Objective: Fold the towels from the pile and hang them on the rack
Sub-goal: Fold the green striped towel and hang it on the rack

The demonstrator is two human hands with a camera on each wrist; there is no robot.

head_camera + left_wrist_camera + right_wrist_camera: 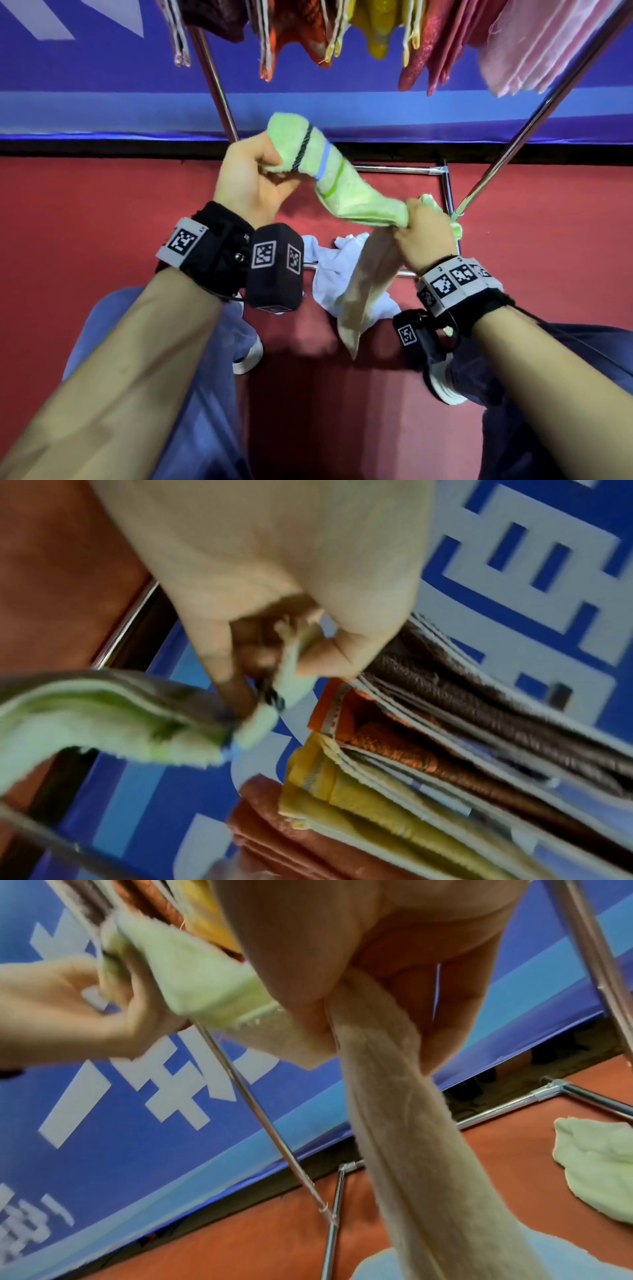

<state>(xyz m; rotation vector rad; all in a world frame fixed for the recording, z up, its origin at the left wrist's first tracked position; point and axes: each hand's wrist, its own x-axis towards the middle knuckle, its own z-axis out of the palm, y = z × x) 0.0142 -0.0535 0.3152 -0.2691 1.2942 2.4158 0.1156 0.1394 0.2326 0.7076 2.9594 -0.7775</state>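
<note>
While both hands grip it, green towel [346,192] spans them.

Red floor [102,222] underfoot, w/ a blue banner [102,85] along the wall behind, big white characters [192,1074] printed on it. Black strip [85,147] runs btwn banner and floor. White-soled shoes [248,359] and blue trouser legs [205,411] below, prob. jeans.
</note>
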